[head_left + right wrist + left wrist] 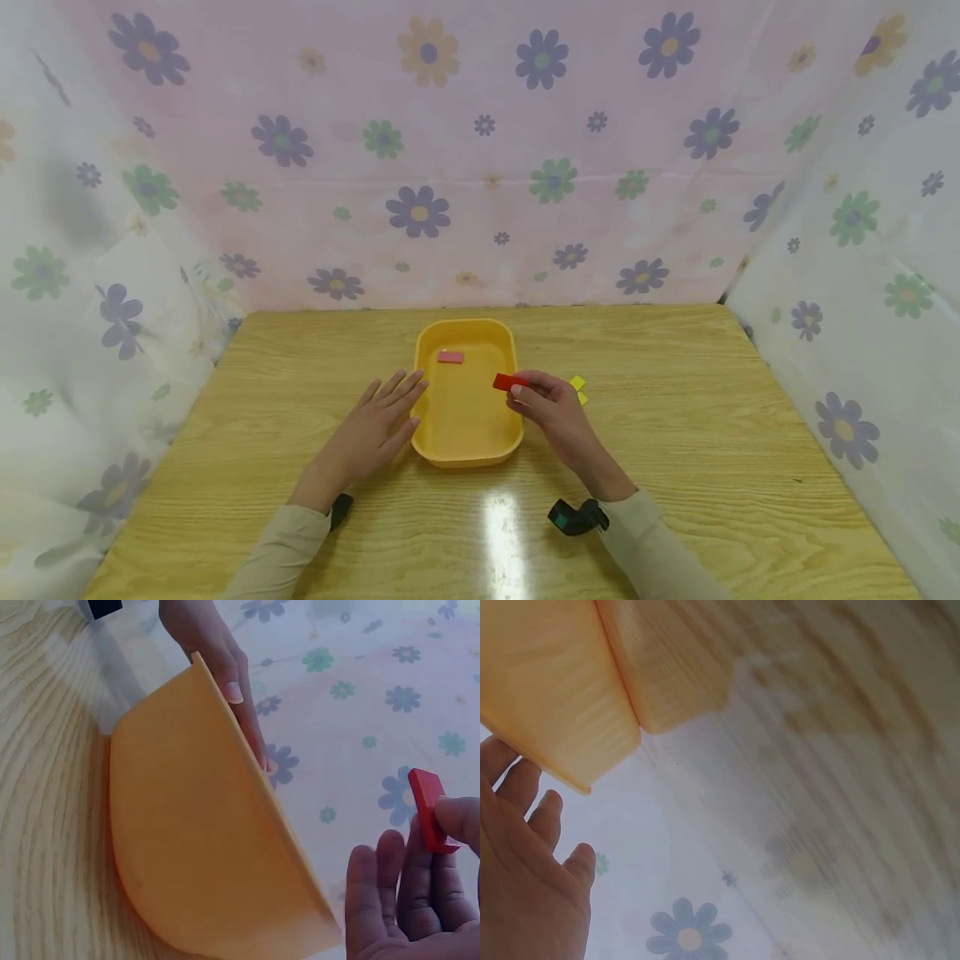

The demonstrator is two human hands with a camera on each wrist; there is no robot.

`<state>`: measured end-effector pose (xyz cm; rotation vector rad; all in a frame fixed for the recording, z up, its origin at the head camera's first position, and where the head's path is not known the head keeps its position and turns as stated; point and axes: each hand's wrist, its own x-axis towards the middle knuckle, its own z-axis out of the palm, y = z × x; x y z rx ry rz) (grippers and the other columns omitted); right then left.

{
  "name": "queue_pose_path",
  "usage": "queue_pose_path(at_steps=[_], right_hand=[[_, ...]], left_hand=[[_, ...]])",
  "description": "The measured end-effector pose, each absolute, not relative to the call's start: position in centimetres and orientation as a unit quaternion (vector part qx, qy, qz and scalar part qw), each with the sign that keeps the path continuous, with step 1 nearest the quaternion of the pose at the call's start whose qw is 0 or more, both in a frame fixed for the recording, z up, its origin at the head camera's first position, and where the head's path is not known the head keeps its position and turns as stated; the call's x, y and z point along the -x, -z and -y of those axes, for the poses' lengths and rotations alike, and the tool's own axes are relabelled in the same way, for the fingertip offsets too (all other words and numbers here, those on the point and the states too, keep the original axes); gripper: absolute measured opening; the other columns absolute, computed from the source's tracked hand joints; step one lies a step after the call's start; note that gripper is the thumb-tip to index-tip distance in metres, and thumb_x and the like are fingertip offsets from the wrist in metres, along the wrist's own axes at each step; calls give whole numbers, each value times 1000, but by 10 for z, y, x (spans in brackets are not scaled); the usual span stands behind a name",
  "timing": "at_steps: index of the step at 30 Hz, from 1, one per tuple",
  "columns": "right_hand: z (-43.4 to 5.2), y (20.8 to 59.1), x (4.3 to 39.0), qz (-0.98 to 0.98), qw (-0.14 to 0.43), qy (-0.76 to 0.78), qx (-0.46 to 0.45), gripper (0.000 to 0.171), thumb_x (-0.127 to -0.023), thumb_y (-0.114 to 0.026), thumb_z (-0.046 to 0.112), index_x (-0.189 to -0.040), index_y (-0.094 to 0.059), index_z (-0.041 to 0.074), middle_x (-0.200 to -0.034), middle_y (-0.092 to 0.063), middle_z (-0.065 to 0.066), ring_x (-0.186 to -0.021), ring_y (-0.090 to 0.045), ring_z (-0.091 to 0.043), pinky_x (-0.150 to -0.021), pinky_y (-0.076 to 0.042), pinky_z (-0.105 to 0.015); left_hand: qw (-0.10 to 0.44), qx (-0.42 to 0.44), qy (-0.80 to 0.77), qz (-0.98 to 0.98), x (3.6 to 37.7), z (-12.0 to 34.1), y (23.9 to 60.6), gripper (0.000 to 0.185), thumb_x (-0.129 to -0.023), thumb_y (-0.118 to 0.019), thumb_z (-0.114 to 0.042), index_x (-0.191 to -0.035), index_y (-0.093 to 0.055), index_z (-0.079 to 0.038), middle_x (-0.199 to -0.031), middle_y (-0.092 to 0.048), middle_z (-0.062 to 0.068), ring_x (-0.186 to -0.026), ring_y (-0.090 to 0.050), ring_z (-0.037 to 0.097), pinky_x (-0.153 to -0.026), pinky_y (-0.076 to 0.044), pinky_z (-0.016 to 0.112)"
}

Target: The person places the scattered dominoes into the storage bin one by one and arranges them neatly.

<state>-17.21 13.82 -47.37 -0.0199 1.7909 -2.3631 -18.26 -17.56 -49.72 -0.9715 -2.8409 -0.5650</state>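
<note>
A yellow plastic tray [465, 450] sits mid-table with a pink block [451, 357] lying inside near its far end. My right hand [542, 400] pinches a red block [510, 382] over the tray's right rim; the right wrist view shows the red block [425, 808] between thumb and fingers beside the tray [187, 847]. My left hand [378, 421] lies flat with straight fingers against the tray's left side, its fingertips [234, 691] touching the rim. In the left wrist view the left hand [525, 877] is open below the tray [555, 697].
Two small yellow blocks [578, 386] lie on the wooden table [712, 417] just right of my right hand. Flowered cloth walls [480, 167] close in the back and both sides. Black wrist straps [576, 517] show near the sleeves.
</note>
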Motion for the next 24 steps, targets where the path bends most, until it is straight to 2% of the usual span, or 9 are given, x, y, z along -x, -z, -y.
queue_pose_path(at_steps=[6, 10, 15, 20, 24], right_hand=[[-129, 470, 180, -621, 98, 777, 14, 34, -99, -65, 6, -129, -60, -9, -123, -67, -16, -120, -63, -41, -101, -54, -42], [-124, 467, 185, -629, 95, 772, 0, 34, -98, -67, 9, -129, -62, -7, -124, -67, -16, -121, -63, -39, -104, -51, -45], [-116, 463, 188, -646, 86, 759, -6, 30, -98, -68, 9, -125, -67, -4, -121, -69, -14, -115, -66, -34, -107, -49, -50], [-108, 459, 193, -661, 84, 746, 0, 29, -98, -68, 9, -124, -69, -5, -121, -71, -15, -113, -69, -31, -103, -53, -45], [-100, 453, 199, -662, 83, 745, -9, 29, -97, -69, 10, -123, -71, -3, -122, -71, -15, -106, -72, -23, -103, -53, -45]], left_hand=[[49, 317, 182, 930, 183, 175, 497, 59, -107, -49, -35, -160, -34, -12, -167, -29, 3, -155, -23, 31, -123, -16, 62], [48, 317, 184, 929, 183, 173, 496, 60, -107, -50, -34, -160, -34, -11, -167, -28, 3, -155, -23, 32, -124, -15, 61], [42, 315, 183, 930, 182, 173, 495, 60, -106, -52, -32, -159, -35, -10, -167, -29, 4, -155, -22, 31, -124, -15, 61], [41, 314, 187, 930, 182, 174, 494, 59, -106, -51, -33, -159, -36, -10, -167, -29, 3, -156, -22, 30, -124, -16, 61], [35, 312, 186, 931, 182, 175, 494, 60, -107, -51, -34, -159, -35, -12, -167, -29, 2, -156, -21, 29, -125, -15, 60]])
